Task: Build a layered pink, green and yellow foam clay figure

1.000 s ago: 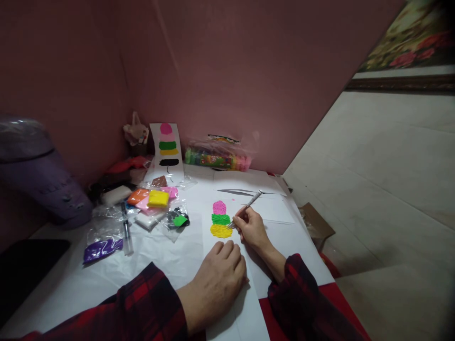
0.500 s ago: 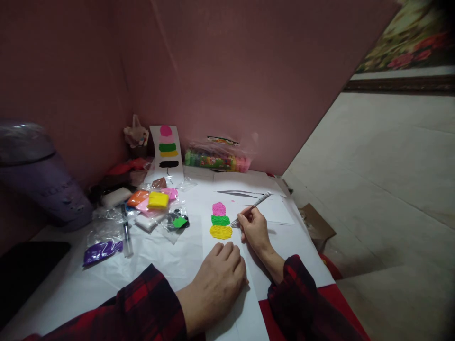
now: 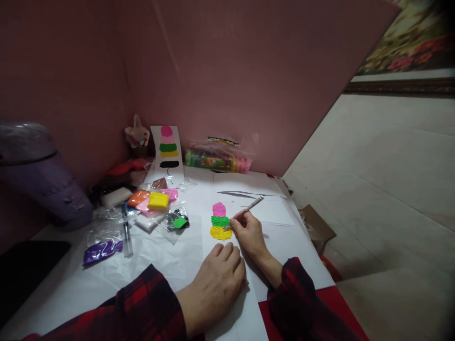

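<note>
On a white sheet of paper (image 3: 231,327) lies a stack of clay shapes: a pink round top (image 3: 219,209), a green band (image 3: 220,221) and a wider yellow band (image 3: 220,233), all with ridged surfaces. My right hand (image 3: 250,232) pinches a slim silver fork (image 3: 254,203) with a ridged handle. Its tip is down at the right side of the green and yellow bands, partly hidden by my fingers. Just below the yellow band, my left hand (image 3: 218,284) rests palm down on the paper, fingers loosely bent and holding nothing.
Bagged clay in several colours, including a yellow block (image 3: 158,200) and a purple pack (image 3: 103,252), lies left beside a pen (image 3: 126,232). Behind, a coloured sample card (image 3: 167,156) leans upright near a pack of clay sticks (image 3: 216,161). A purple tumbler (image 3: 46,180) stands far left.
My right hand has moved slightly left with the fork, bringing its tip over the right edge of the green and yellow bands. My left hand has stayed still.
</note>
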The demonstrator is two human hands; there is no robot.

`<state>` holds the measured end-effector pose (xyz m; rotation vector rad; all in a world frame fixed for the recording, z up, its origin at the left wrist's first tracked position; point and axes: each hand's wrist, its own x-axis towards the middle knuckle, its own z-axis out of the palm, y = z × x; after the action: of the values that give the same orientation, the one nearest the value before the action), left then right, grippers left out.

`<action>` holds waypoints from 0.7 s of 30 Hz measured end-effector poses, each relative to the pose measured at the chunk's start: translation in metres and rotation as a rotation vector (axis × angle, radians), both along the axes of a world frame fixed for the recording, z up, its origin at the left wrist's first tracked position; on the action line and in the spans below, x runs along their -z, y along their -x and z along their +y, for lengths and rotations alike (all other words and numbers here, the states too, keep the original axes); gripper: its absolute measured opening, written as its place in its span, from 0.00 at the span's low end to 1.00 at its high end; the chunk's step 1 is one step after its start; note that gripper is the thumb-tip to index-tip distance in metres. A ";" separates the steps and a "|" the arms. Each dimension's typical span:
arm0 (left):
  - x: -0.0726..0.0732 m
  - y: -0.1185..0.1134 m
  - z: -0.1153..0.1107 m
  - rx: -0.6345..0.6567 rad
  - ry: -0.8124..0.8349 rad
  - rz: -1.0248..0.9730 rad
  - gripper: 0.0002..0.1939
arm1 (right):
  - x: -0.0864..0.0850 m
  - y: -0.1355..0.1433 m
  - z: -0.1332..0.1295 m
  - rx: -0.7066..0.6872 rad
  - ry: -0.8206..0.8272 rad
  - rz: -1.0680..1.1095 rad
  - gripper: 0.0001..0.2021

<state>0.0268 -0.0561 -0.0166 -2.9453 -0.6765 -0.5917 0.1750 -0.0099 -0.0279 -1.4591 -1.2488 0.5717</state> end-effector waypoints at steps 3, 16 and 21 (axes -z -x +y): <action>-0.001 0.000 -0.001 -0.003 -0.002 -0.005 0.11 | -0.002 -0.001 0.000 0.027 0.012 -0.018 0.06; -0.002 -0.001 0.000 0.007 -0.009 0.006 0.10 | -0.010 -0.001 -0.002 0.092 0.035 -0.047 0.05; 0.000 0.000 0.000 0.009 -0.012 -0.010 0.09 | -0.012 -0.001 -0.004 0.158 0.025 0.027 0.06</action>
<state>0.0267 -0.0560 -0.0163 -2.9374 -0.6583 -0.6096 0.1756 -0.0139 -0.0157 -1.5502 -1.0976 0.5002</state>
